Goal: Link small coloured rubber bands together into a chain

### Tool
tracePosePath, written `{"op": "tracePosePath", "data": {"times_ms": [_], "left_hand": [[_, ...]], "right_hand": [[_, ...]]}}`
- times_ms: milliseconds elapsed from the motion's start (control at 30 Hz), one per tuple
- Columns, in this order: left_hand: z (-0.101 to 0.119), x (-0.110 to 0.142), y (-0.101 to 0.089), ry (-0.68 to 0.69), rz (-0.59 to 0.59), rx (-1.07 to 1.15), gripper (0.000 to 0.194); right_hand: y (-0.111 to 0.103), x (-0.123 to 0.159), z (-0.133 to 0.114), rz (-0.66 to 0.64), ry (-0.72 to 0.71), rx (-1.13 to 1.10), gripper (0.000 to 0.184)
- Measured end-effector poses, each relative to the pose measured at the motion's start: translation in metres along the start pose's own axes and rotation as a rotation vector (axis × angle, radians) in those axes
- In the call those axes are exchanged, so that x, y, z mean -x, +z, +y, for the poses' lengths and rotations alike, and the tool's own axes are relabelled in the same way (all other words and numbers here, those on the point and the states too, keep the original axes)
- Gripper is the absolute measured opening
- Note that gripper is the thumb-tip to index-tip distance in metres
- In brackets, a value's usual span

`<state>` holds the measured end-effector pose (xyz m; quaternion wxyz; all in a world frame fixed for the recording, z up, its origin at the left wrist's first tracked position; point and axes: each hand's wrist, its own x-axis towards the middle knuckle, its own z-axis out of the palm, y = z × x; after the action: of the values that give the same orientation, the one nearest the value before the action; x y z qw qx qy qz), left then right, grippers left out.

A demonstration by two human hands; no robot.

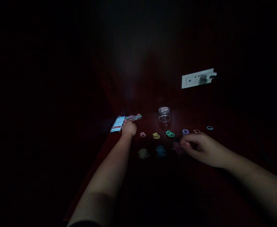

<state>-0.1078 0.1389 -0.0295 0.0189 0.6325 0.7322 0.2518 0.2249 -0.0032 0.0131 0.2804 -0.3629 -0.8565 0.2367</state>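
Though its writing [120, 122] is illegible, the phone [118, 124] lies beside bands [134, 117].

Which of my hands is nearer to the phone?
Left. Your left hand is right beside the phone, at the mixed bands; your right hand is farther right, at the purplish pile.
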Motion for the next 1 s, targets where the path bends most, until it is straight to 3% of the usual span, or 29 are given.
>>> {"op": "tracePosePath", "data": {"times_ms": [467,767,1000], "left_hand": [[-0.017,0.003,0.002,0.089,0.007,0.363,0.008],[-0.016,0.006,0.006,0.118,-0.061,0.647,0.016],[0.001,0.027,-0.006,0.112,0.016,0.830,0.021]], "right_hand": [[0.000,-0.001,-0.001,0.012,-0.010,-0.027,0.017],[0.001,-0.001,0.000,0.028,-0.009,-0.008,0.017],[0.001,-0.001,-0.001,0.019,-0.015,-0.015,0.020]]}}
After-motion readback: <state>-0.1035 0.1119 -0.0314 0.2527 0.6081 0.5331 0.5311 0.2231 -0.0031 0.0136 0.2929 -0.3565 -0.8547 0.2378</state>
